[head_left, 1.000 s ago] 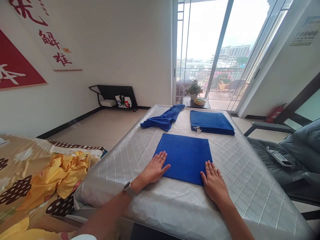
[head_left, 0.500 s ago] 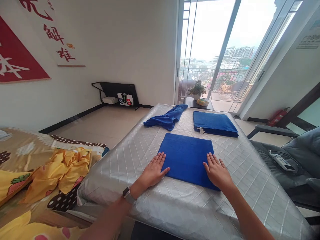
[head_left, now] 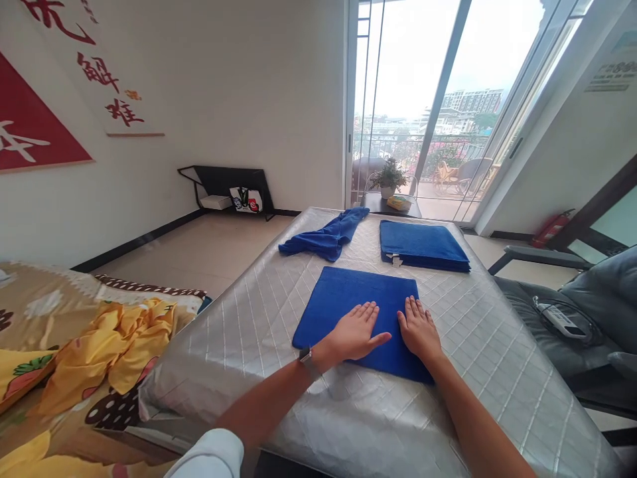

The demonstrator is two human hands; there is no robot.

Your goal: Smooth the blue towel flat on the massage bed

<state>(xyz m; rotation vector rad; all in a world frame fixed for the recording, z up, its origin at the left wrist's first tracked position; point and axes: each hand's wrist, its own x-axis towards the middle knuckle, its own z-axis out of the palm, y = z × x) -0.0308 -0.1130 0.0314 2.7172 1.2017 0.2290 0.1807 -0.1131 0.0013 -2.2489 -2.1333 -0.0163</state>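
Observation:
A blue folded cloth (head_left: 328, 302), probably a towel by its look, lies flat on the silver quilted mattress (head_left: 259, 318). Over its middle is my left hand (head_left: 355, 332), palm down, fingers stretched and thumb out to the right. My right hand (head_left: 421, 328) rests on the cloth's right side, fingers straight and pointing away from me. Neither hand grips anything. Beyond, to the right, sits a neat stack of folded blue cloths (head_left: 423, 242) with a white tag at its near corner. A crumpled blue cloth (head_left: 326, 236) lies at the far left.
On the left is a bed with a patterned cover and yellow fabric (head_left: 119, 338). A dark armchair (head_left: 537, 299) holding a white device (head_left: 562, 320) stands at right. Behind the mattress, a small table bears a potted plant (head_left: 388, 178). A fire extinguisher (head_left: 552, 227) is by the wall.
My left hand has moved right from the cloth's left edge onto its middle. My right hand has shifted slightly inward on the cloth. The view has tilted a little.

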